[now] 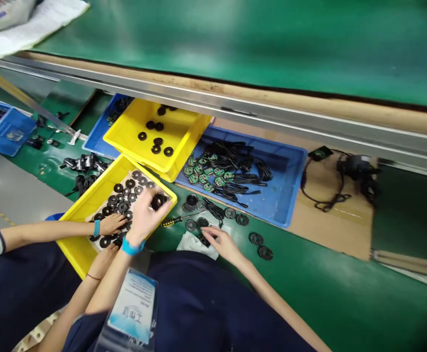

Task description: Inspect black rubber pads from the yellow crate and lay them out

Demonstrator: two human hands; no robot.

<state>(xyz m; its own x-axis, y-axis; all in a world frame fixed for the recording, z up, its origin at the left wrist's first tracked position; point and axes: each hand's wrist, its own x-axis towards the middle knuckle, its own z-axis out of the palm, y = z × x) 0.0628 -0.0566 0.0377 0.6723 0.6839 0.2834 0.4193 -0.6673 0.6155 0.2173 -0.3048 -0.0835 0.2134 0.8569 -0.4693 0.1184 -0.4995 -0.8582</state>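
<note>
My left hand [145, 215], with a blue wristband, is raised over the corner of the near yellow bin [79, 203]. Its fingers are closed round a black ring-shaped part [158, 201]. Down at the green bench, my right hand [224, 244] has thumb and fingers closed on a small black round part [204, 240], partly hidden by the fingertips. Under it lies a white cloth [193, 244]. Black discs [190, 225] and a coiled black cable [213, 210] lie close by, with a yellow-and-black screwdriver [171, 222] between my hands.
A co-worker's hands [113, 224] reach into the near yellow bin among many black rings. Behind stands another yellow bin [197, 142]. A blue tray [290, 195] holds cables and green circuit boards. A metal-edged shelf [235, 105] overhangs the bench; cardboard [345, 230] lies right.
</note>
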